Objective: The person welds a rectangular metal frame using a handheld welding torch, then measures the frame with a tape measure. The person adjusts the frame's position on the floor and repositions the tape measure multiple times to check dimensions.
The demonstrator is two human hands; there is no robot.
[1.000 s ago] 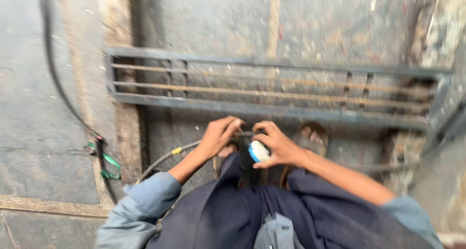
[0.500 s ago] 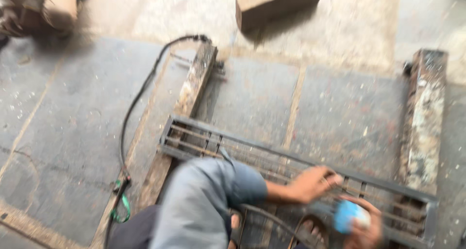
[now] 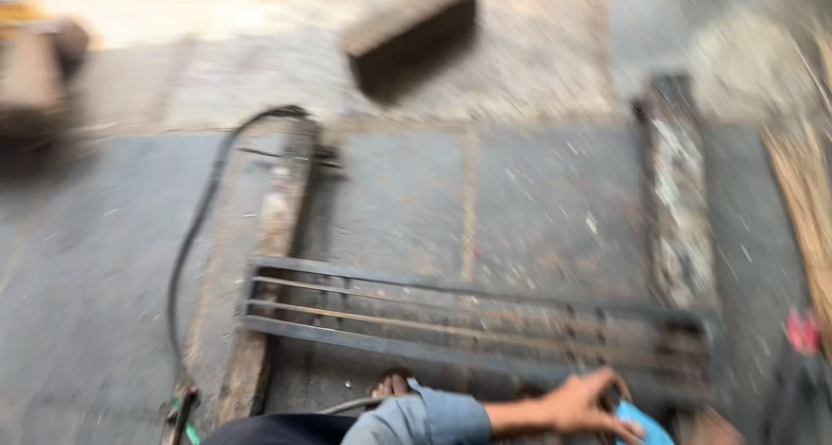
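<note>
Head view, heavily blurred. One hand (image 3: 582,403) at the bottom edge, on a forearm in a grey-blue sleeve (image 3: 425,417); which hand it is cannot be told. Fingers spread and curled over a blue object (image 3: 643,426) that lies just right of and below the palm, partly cut off by the frame edge; whether it is actually gripped cannot be told. Metal grille (image 3: 468,324): long, dark, barred, lying flat on the stone floor (image 3: 546,194), its near rail just above the hand. Toes of a foot (image 3: 392,383) beside the sleeve. Black cable (image 3: 195,228) curving along the left. Two rusty bars under the grille ends, left (image 3: 276,237) and right (image 3: 680,202). Wooden block (image 3: 412,29) at top.
</note>
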